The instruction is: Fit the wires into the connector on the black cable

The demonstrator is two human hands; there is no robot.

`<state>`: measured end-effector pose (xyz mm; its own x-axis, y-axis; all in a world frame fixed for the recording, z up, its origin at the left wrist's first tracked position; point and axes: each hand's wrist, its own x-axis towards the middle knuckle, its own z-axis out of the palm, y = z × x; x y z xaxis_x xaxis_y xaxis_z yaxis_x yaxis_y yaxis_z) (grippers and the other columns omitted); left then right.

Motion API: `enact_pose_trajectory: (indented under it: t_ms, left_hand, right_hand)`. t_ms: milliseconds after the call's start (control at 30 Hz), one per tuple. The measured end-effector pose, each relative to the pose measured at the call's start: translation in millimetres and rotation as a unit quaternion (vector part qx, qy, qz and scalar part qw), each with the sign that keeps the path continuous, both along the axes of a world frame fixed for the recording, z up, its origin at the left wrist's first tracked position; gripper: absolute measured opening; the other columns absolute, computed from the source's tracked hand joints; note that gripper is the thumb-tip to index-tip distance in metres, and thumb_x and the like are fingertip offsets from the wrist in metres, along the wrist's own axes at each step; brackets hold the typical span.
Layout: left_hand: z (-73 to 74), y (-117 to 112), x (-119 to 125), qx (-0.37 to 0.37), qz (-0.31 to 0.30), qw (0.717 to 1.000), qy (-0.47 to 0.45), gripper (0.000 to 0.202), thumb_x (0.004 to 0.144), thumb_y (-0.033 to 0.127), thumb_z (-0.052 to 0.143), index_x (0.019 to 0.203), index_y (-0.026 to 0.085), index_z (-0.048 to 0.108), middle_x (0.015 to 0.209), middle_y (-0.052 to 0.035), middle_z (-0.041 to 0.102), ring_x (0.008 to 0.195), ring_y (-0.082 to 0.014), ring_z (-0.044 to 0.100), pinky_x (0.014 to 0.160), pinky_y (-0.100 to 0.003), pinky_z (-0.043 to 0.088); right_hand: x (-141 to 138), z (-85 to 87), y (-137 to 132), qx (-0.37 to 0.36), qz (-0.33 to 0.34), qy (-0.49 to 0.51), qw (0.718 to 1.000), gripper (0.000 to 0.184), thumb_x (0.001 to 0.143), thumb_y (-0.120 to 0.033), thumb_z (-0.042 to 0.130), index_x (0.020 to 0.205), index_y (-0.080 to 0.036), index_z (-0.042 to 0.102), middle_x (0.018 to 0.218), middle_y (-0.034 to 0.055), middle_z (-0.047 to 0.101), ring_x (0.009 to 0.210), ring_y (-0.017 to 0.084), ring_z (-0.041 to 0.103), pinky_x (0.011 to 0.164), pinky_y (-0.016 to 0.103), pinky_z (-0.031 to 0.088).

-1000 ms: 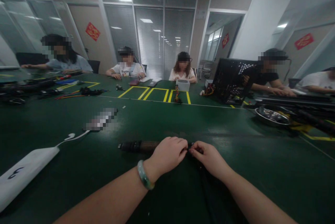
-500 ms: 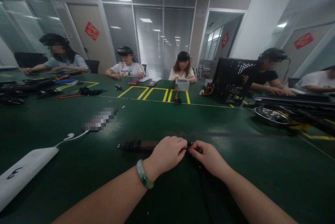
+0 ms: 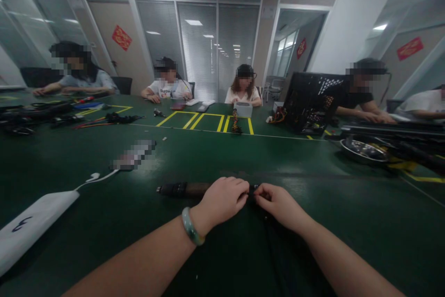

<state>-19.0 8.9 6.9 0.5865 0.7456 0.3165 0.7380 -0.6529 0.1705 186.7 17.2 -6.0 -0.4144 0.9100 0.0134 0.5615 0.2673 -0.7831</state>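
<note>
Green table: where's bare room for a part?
Beyond the left hand and right hand, between pixelated item and metal bowl. Smaller patch: between white block and left forearm. Crowded: far left, with heaped dark cables, and right, black parts around the bowl.

We count: two bare hands (image 3: 225, 199) near, one dark tool (image 3: 196, 189), five people (image 3: 170, 89) far, three red signs (image 3: 121, 38), one metal bowl (image 3: 361, 159) right.

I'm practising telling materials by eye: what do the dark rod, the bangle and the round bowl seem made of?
Dark rod: perhaps metal or plastic; dull black and brown sections, too dim to settle; its tip glints like metal.
Bangle: possibly jade, glass or plastic; smooth sheen, mottled pale and dark green.
Round bowl: likely polished metal; silvery, shiny rim.
</note>
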Motion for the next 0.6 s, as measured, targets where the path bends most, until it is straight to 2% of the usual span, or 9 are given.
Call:
enact_pose_trajectory:
  t_ms: [300, 600]
  left_hand:
    - [-1.4, 1.1, 0.0, 0.006, 0.004, 1.0, 0.0, 0.009, 0.09, 0.027, 0.051, 0.093, 0.02, 0.057, 0.089, -0.0016, 0.062, 0.085, -0.0186, 0.057, 0.075, -0.032, 0.041]
    - [2.0, -0.6, -0.9, -0.001, -0.002, 1.0, -0.004, 0.01, 0.09, 0.026, 0.049, 0.093, 0.02, 0.057, 0.09, -0.001, 0.061, 0.084, -0.0178, 0.057, 0.074, -0.032, 0.043]
  right_hand:
    - [-2.4, 2.2, -2.0, -0.015, -0.003, 0.015, 1.0, 0.012, 0.083, -0.024, 0.053, 0.09, -0.019, 0.061, 0.076, -0.0006, 0.065, 0.068, 0.013, 0.059, 0.06, 0.021, 0.043]
    - [-1.3, 1.8, -1.0, -0.001, -0.019, 0.001, 1.0, 0.009, 0.083, -0.025, 0.053, 0.081, -0.018, 0.058, 0.072, -0.0012, 0.063, 0.065, 0.013, 0.058, 0.057, 0.021, 0.041]
